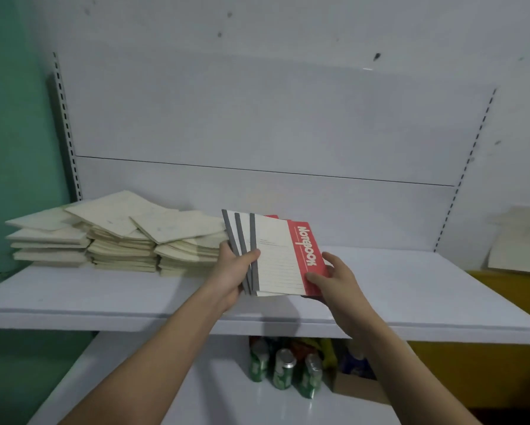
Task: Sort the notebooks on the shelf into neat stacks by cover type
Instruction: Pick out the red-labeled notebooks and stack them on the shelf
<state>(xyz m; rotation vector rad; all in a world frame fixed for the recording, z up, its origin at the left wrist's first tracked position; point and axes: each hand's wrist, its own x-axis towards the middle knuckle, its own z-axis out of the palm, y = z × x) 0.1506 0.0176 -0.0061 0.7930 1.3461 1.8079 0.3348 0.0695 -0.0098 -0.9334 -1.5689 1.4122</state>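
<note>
Red-banded notebooks (276,256): fanned bundle held above the shelf (104,289), long axis running away from the person. Left hand (233,271) pinches the grey spines; right hand (334,280) cups the red edge. Cream notebook stacks (119,237) lie left, nearer the left hand, untidy.

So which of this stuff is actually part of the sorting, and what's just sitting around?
Part of the job: red notebooks held in the left hand and right hand; cream notebook stacks; shelf.

Just lying about: green cans; cardboard box; loose paper.
</note>
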